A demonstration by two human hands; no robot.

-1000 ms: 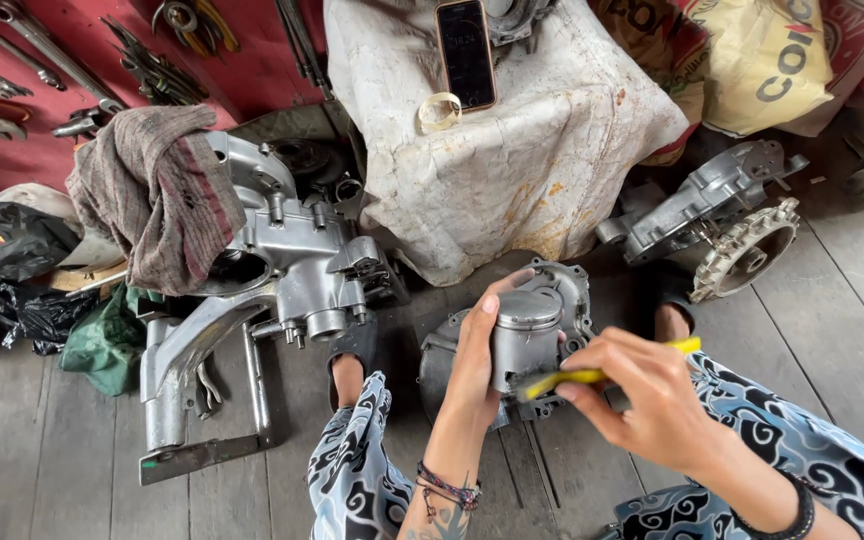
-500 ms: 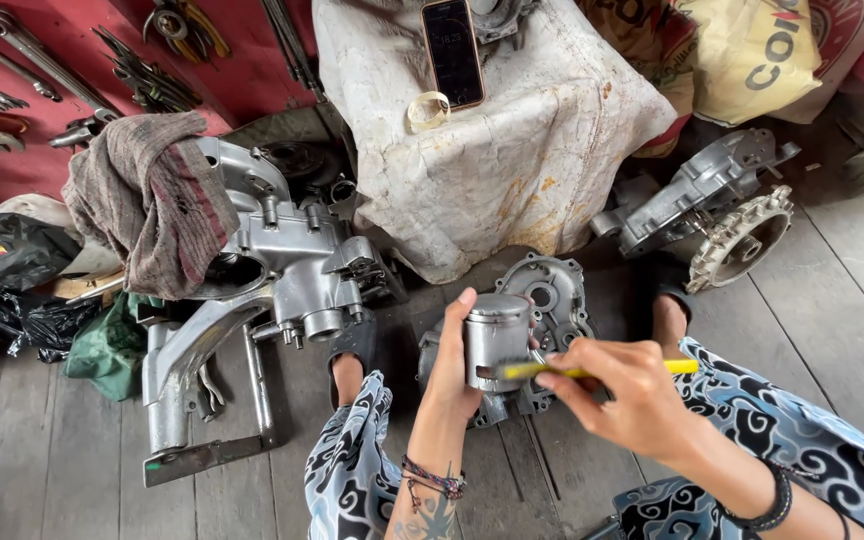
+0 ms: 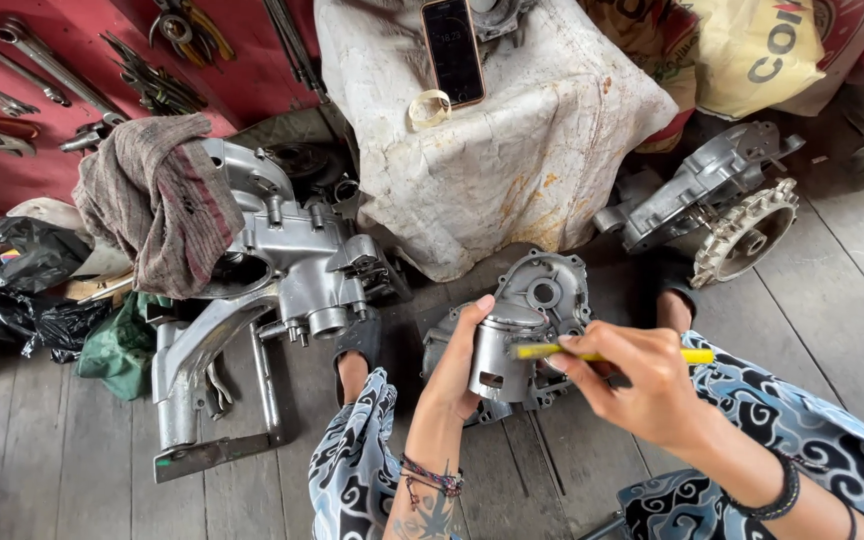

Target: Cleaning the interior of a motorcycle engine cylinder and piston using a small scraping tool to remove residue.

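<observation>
Lifted a little higher than a moment ago, the grey metal piston (image 3: 505,352) is now sitting upright in the left hand (image 3: 454,365), whose thumb and fingers are closing around its side, just above the engine cover (image 3: 544,290) lying on the plank floor (image 3: 52,450) between the person's knees. The right hand (image 3: 642,380) is pinching a thin yellow tool (image 3: 602,355) between thumb and fingertips, and the tool's tip is touching the piston's upper edge. Patterned blue trousers (image 3: 752,420) are framing both forearms. To the left, a large silver engine casing (image 3: 292,260) is lying with a striped rag (image 3: 157,200) draped over it. Beyond the cover, a cloth-covered block (image 3: 512,150) is carrying a phone (image 3: 453,50), and a second casing with a toothed wheel (image 3: 742,235) is resting at the right.
</observation>
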